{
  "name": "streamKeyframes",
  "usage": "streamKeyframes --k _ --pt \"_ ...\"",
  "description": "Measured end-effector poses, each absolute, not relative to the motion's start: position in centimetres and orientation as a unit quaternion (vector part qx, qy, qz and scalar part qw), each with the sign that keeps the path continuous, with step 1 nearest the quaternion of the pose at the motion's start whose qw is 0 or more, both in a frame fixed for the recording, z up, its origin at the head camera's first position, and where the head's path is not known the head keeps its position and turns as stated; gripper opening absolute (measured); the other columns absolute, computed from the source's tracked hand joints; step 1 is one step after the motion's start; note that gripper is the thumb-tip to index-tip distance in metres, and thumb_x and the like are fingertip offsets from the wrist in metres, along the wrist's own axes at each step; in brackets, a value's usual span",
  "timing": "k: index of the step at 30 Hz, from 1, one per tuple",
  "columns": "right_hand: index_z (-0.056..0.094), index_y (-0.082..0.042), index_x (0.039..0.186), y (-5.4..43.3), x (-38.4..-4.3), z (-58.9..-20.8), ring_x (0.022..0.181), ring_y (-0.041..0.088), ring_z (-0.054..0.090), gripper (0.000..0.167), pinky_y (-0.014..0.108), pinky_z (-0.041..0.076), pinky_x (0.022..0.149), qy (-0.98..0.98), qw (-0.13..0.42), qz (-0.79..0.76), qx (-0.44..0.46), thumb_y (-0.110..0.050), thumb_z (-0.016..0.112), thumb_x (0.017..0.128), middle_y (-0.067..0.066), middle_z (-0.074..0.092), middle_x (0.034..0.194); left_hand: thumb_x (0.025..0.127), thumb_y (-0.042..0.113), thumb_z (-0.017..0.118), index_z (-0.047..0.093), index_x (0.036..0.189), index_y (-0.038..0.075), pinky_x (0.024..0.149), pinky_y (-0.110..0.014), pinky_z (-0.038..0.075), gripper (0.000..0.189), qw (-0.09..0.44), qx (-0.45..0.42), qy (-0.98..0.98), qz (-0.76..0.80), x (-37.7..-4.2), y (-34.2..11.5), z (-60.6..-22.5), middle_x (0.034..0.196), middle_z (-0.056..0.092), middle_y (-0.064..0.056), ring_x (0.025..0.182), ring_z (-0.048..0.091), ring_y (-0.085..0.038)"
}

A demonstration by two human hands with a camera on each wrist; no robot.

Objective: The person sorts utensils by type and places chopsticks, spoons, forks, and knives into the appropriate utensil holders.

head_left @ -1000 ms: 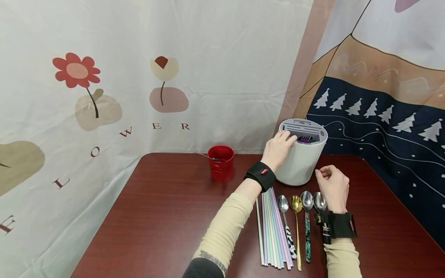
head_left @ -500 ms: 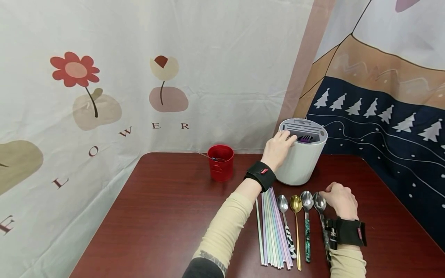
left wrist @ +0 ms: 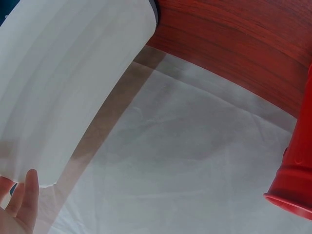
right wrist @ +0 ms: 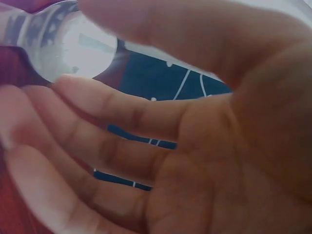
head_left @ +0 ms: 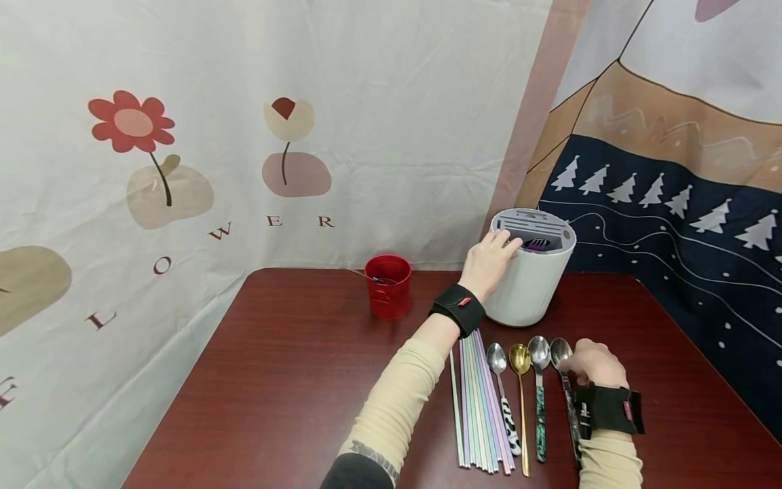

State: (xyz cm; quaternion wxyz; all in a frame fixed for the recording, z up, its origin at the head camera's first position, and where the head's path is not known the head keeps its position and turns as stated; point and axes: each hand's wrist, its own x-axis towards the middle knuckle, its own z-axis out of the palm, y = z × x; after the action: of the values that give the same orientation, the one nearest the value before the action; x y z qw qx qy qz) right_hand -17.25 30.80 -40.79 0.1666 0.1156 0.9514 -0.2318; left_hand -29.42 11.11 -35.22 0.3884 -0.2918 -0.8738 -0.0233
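My left hand (head_left: 487, 261) grips the near-left rim of a white utensil holder (head_left: 519, 295), fingers reaching over its edge. Inside the holder shows a dark purple fork head (head_left: 536, 244). My right hand (head_left: 597, 365) is low over the table beside the rightmost spoon (head_left: 560, 350), which has a dark handle. In the right wrist view the thumb and forefinger lie apart on either side of that spoon's shiny bowl (right wrist: 73, 46), fingers loosely bent. To its left lie a spoon with a green-black handle (head_left: 540, 401), a gold spoon (head_left: 520, 360) and a cow-patterned spoon (head_left: 497, 360).
Several pastel chopsticks (head_left: 479, 407) lie in a bundle left of the spoons, near my left forearm. A red cup (head_left: 389, 295) with a thin utensil inside stands at the table's back edge. Printed cloths (head_left: 379, 122) hang behind the dark red table (head_left: 287, 394).
My right hand has come down and toward me from beside the holder to the bowl of the rightmost spoon. My left hand has stayed on the holder's rim.
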Motion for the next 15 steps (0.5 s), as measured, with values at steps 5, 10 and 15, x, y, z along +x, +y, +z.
streamKeyframes --k 5,10,15 --pt "0.059 0.003 0.080 30.6 -17.4 -41.3 0.060 0.019 0.058 0.025 0.031 0.047 0.057 0.947 0.189 -0.243 0.095 -0.021 0.067 0.082 0.012 0.058 0.069 0.098 0.035 0.044 0.061 0.108 0.026 0.069 -0.017 0.051 0.022 0.390 -0.292 -0.873 -0.026 -29.4 11.1 -35.2 0.102 0.059 0.007 0.102 0.059 -0.009" --pt "0.062 0.002 0.078 30.7 -17.6 -41.8 0.063 0.018 0.059 0.021 0.031 0.048 0.059 0.946 0.205 -0.239 0.077 -0.018 0.068 0.082 0.012 0.061 0.071 0.098 0.035 0.044 0.061 0.108 0.026 0.071 -0.017 0.051 0.021 0.387 -0.293 -0.874 -0.025 -29.5 11.1 -35.3 0.102 0.059 0.007 0.102 0.059 -0.009" --pt "0.062 0.003 0.078 30.8 -17.8 -42.0 0.061 0.018 0.060 0.013 0.031 0.049 0.058 0.943 0.211 -0.247 0.069 -0.009 0.065 0.081 0.012 0.062 0.071 0.098 0.035 0.044 0.061 0.108 0.027 0.072 -0.017 0.051 0.021 0.380 -0.290 -0.878 -0.024 -29.5 11.1 -35.2 0.102 0.059 0.008 0.102 0.058 -0.008"
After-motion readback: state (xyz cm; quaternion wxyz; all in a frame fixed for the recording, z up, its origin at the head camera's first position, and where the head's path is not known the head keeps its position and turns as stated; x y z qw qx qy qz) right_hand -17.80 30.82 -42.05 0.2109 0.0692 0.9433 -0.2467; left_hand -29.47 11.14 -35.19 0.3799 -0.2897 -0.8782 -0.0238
